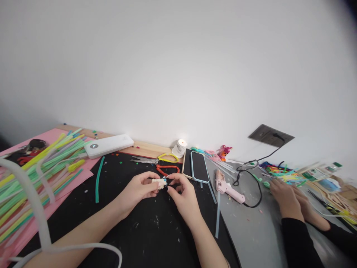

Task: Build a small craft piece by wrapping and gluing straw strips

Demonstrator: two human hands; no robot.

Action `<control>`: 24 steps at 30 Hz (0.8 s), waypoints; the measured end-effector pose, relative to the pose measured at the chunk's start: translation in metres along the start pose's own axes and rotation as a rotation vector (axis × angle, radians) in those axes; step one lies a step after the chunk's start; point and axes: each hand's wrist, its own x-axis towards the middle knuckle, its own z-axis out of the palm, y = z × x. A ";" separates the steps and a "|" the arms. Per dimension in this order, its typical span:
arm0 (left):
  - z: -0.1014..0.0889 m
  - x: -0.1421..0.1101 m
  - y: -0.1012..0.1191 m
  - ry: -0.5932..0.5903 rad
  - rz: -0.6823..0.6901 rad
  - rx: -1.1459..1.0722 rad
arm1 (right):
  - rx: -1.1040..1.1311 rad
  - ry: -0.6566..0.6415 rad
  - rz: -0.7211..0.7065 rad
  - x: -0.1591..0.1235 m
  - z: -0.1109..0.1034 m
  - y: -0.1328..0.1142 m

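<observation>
Over the black mat (145, 230), my left hand (146, 186) is closed on a small cream fuzzy craft piece (158, 182). My right hand (181, 190) pinches at the dark and blue end of that piece, thumb and forefinger together. What exactly the right fingertips grip is too small to make out. Just beyond the hands lie red-handled scissors (167, 170) and yellow-handled scissors (167, 158). A teal pipe cleaner (98, 180) lies on the mat to the left.
Many pipe cleaners (55, 163) cover pink paper at left, beside a white power bank (110, 145). White tubing (39, 208) crosses the left foreground. Right of my hands are a phone (199, 166) and a pink glue gun (228, 189). Another person's hands (290, 199) work at far right.
</observation>
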 end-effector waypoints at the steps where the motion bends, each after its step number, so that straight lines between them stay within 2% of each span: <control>1: 0.000 0.000 0.000 -0.005 0.001 0.004 | -0.003 -0.001 -0.001 0.000 0.000 0.000; 12: -0.004 0.004 -0.005 -0.033 0.014 0.031 | 0.097 -0.027 0.136 0.001 -0.002 -0.002; 24: -0.002 0.000 -0.004 -0.053 0.001 0.029 | 0.099 -0.044 0.162 0.002 -0.002 0.002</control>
